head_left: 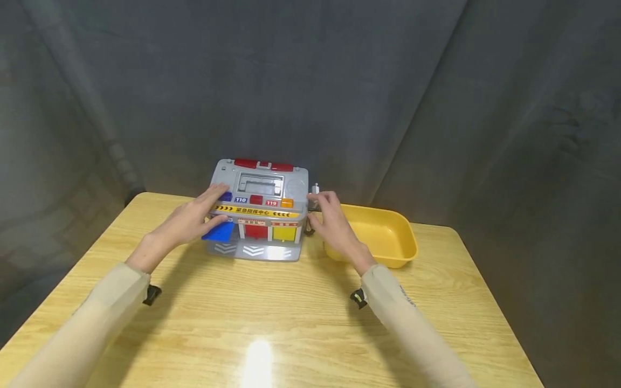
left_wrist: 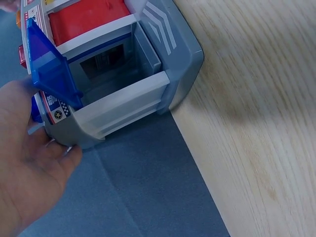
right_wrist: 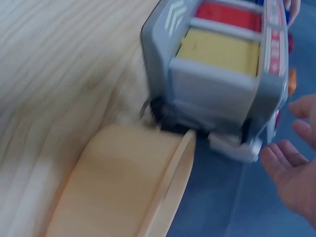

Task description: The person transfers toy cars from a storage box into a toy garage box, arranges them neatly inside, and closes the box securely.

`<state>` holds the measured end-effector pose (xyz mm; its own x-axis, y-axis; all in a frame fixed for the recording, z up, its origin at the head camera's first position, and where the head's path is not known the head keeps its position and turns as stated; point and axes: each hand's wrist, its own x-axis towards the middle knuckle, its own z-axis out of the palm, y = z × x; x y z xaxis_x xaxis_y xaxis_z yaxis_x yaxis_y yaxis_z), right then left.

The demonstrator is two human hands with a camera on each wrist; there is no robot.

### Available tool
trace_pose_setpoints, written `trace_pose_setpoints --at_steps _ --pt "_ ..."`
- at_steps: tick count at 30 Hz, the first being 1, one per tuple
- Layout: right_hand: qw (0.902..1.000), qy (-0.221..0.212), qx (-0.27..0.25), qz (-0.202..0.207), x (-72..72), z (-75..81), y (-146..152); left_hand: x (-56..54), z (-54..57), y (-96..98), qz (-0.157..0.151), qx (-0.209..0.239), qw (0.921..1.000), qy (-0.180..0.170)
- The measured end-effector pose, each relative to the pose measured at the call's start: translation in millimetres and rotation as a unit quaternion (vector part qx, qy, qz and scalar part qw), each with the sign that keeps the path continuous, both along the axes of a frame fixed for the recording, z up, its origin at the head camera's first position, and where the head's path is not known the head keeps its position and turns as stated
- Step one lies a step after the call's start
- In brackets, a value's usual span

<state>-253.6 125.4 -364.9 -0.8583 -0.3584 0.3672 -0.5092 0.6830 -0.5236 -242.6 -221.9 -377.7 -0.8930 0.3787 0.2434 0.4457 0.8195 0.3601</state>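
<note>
A grey toy emergency station [head_left: 262,210] stands on the table, with red lights along its top and blue, red and orange buttons. Its blue door [left_wrist: 52,64] is swung up, showing a hollow bay; the red door [head_left: 255,231] and yellow door [right_wrist: 219,51] are closed. My left hand [head_left: 196,213] grips the station's upper left corner, thumb at the front by the blue door and fingers over the top edge. My right hand [right_wrist: 291,165] is at the station's right side, fingers loosely bent, close to a small white piece [right_wrist: 235,147] there. Nothing shows inside that hand.
A yellow plastic bin [head_left: 383,231] sits just right of the station, behind my right wrist. Small dark cord-like pieces [right_wrist: 160,112] lie between station and bin. The wooden table [head_left: 252,302] ends close behind the station, with a dark grey curtain [head_left: 291,86] beyond.
</note>
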Motion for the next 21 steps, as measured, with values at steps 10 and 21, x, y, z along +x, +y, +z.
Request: trace_pose_setpoints --at_steps 10,21 --pt "0.9966 -0.047 -0.002 -0.067 -13.8 -15.8 34 -0.3 0.4 -3.1 -0.003 -0.002 0.9999 0.012" --pt "0.9729 -0.183 0.019 -0.140 -14.9 -41.8 69 6.8 -8.3 -3.2 0.000 0.005 1.0000 0.000"
